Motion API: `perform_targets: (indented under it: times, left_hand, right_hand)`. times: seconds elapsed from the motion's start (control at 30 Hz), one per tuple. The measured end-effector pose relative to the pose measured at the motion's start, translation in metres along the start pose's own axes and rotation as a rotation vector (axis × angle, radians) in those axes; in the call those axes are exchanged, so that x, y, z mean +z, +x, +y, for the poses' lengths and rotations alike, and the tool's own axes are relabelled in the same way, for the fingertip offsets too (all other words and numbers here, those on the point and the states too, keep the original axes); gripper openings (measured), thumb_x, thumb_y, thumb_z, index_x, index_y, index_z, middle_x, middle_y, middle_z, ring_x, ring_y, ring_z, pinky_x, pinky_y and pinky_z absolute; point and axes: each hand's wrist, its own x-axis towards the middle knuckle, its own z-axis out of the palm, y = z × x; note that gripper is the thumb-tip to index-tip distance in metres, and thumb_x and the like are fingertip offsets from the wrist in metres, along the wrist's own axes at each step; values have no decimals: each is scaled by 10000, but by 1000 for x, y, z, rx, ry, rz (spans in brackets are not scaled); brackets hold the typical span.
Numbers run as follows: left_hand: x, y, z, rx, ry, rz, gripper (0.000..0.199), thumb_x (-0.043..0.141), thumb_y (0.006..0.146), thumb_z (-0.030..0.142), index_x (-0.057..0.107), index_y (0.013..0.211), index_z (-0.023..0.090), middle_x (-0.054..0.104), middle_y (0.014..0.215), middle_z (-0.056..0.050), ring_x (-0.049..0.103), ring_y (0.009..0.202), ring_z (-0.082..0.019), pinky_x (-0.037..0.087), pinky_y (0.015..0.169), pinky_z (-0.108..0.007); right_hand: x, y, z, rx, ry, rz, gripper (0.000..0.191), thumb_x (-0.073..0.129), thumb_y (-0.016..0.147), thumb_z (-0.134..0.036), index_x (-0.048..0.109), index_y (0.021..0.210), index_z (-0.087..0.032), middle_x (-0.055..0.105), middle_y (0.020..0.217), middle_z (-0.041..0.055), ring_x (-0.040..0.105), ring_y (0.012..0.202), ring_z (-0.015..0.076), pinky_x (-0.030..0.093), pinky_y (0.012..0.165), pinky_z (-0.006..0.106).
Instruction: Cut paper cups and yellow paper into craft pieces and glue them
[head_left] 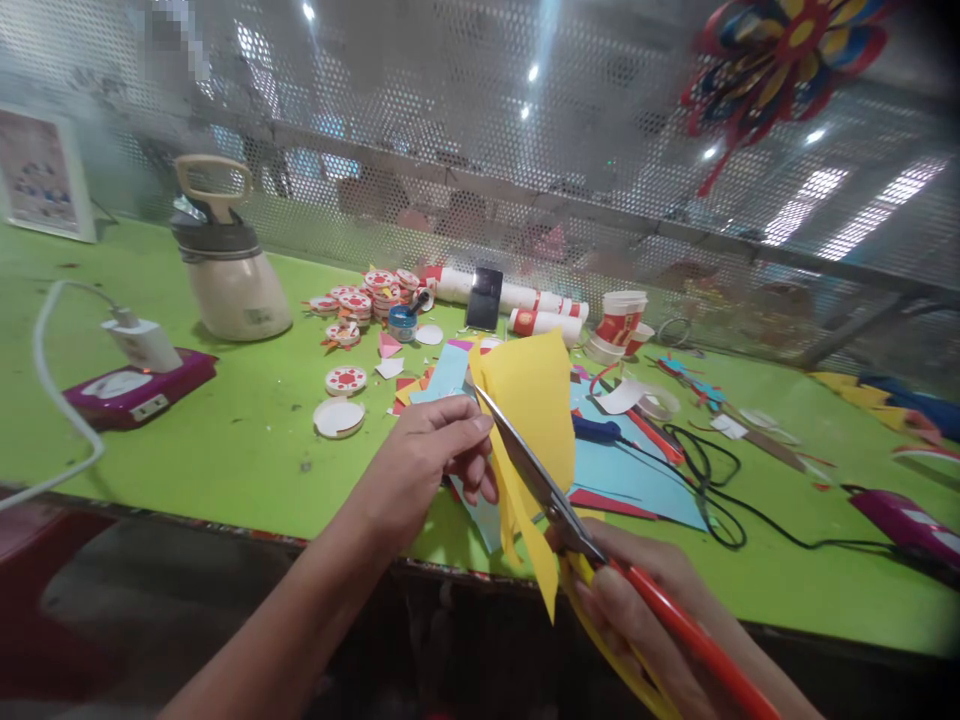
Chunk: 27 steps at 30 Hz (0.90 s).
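A sheet of yellow paper (538,395) is pinched at its left edge by my left hand (435,445), the fingers curled in. My right hand (637,590) grips a pair of scissors (526,462) by its handles, one of them red-orange. The blades point up and to the left across the paper, their tips close to my left thumb. From the sheet's lower side a cut yellow strip (541,565) hangs down past the blades. Beneath lie light blue sheets (637,480) and smaller coloured paper pieces, partly hidden by my hands.
A blue-handled tool (596,430) with a black cord lies to the right. Behind are paper cups (621,318), a phone (484,298), a blue jar (403,322) and several red-and-white discs (346,380). A spray bottle (229,285) and a purple power strip (142,390) stand left on the green table (247,450).
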Motion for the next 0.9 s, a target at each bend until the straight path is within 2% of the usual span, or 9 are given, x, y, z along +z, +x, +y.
perform_targets:
  times: [0.07, 0.13, 0.33, 0.47, 0.57, 0.67, 0.77, 0.9]
  left_hand:
    - [0, 0, -1, 0, 0, 0, 260, 557, 842, 274, 519, 609, 167, 511, 460, 34, 548, 441, -101, 392, 456, -200]
    - [0, 0, -1, -8, -2, -4, 258, 552, 847, 265, 519, 612, 165, 518, 464, 32, 554, 447, -101, 393, 460, -200]
    - [-5, 0, -7, -17, -13, -16, 245, 546, 858, 263, 534, 637, 157, 553, 497, 27, 553, 464, -95, 411, 484, -200]
    - [-9, 1, -13, -43, -14, 35, 225, 583, 829, 272, 539, 643, 153, 569, 515, 23, 568, 480, -102, 449, 506, -205]
    - [-14, -1, -16, -33, 27, 67, 210, 611, 821, 292, 569, 676, 146, 607, 573, 10, 576, 507, -104, 485, 536, -216]
    - [-24, -4, -18, -10, 72, 95, 181, 652, 798, 295, 607, 720, 137, 633, 631, 1, 584, 531, -103, 502, 539, -214]
    - [-37, -5, -18, 34, 99, 124, 171, 677, 790, 295, 644, 760, 130, 666, 701, -12, 596, 553, -95, 513, 543, -202]
    - [-45, 5, -10, 82, 75, 194, 173, 724, 751, 278, 635, 762, 131, 702, 755, -35, 667, 644, -142, 545, 549, -217]
  right_hand:
    - [1, -1, -2, 43, 57, -17, 401, 438, 918, -566, 608, 903, -203, 344, 563, -52, 294, 465, 95, 261, 391, 207]
    - [2, -1, -4, 70, 94, -20, 412, 455, 912, -576, 606, 899, -193, 333, 568, -58, 273, 467, 86, 220, 388, 207]
    - [4, 5, -1, 100, 50, -46, 427, 423, 928, -570, 575, 847, -179, 376, 580, -51, 302, 478, 85, 243, 404, 206]
    - [2, 13, 4, 56, -110, -38, 400, 416, 940, -516, 594, 811, -181, 494, 647, -14, 426, 567, 118, 346, 511, 225]
    - [-6, 15, 11, 52, -288, -31, 379, 458, 924, -508, 645, 901, -179, 589, 714, 15, 512, 645, 159, 398, 581, 255]
    - [-24, 14, 26, 28, -521, 46, 362, 495, 915, -487, 649, 1005, -171, 664, 842, 51, 583, 722, 193, 444, 652, 290]
    - [-44, 10, 48, 0, -789, 81, 430, 475, 926, -485, 607, 1157, -147, 657, 1010, 122, 612, 895, 282, 457, 785, 391]
    - [-58, 8, 70, -10, -851, -12, 449, 513, 918, -443, 564, 1239, -134, 628, 991, 131, 604, 880, 294, 448, 779, 404]
